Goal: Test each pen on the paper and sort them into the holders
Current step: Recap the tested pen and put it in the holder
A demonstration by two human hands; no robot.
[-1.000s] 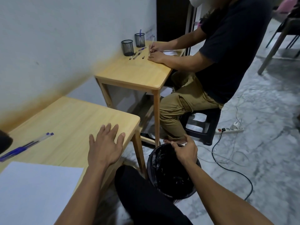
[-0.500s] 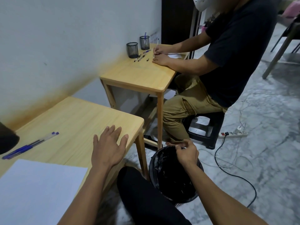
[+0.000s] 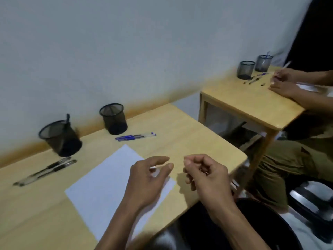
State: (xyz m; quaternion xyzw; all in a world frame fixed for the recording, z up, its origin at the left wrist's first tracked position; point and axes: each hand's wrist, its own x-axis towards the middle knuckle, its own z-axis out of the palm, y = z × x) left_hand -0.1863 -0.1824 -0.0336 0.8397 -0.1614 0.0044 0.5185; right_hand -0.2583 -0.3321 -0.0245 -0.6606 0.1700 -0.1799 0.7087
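A white sheet of paper [image 3: 106, 181] lies on my wooden table [image 3: 180, 134]. Two black mesh holders stand by the wall: the left holder [image 3: 60, 139] has one dark pen [image 3: 67, 120] sticking out, and the right holder [image 3: 113, 120] looks empty. Blue pens [image 3: 135, 137] lie beside the right holder. Black pens [image 3: 46, 171] lie in front of the left holder. My left hand [image 3: 147, 179] hovers over the paper's right corner, fingers loosely curled and apart, holding nothing. My right hand [image 3: 204, 175] is just right of it, above the table's edge, fingers curled in with nothing visible in them.
A second wooden table [image 3: 252, 105] stands at the right, where another person's hands [image 3: 282, 83] work with a pen, two mesh holders [image 3: 246, 70] and loose pens. A black stool [image 3: 310, 199] and a black bin [image 3: 266, 230] are below right. The wall runs along the table's far side.
My view has swung left onto my table. My right hand rose from the black bin to the table's edge. My left hand lifted off the tabletop and now hovers over the paper.
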